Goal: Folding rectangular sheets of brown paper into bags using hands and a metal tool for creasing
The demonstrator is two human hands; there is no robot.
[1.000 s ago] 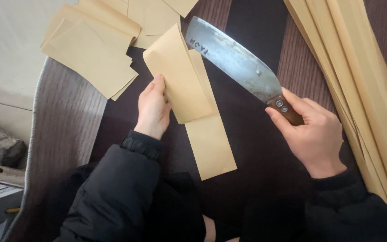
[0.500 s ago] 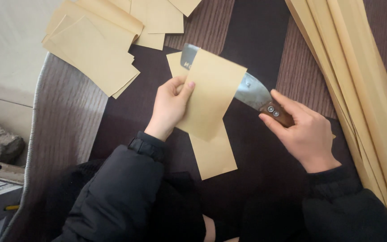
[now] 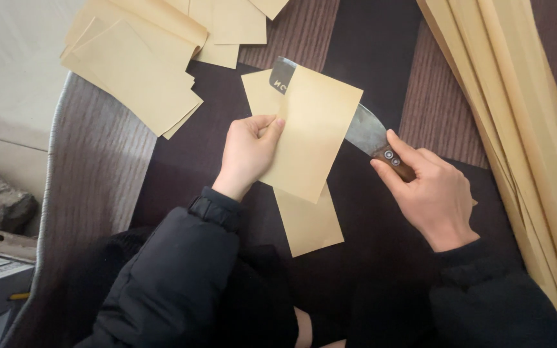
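We are now folding the tan paper sheet (image 3: 314, 132) over the broad knife (image 3: 367, 131) blade, left hand (image 3: 247, 149) pinching the fold, right hand (image 3: 430, 193) gripping the handle; earlier the blade lay uncovered.

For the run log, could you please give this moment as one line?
left hand: holds folded paper sheet | right hand: grips knife | blade inside fold

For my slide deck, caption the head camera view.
Left hand folds tan paper over a knife blade gripped by the right hand.
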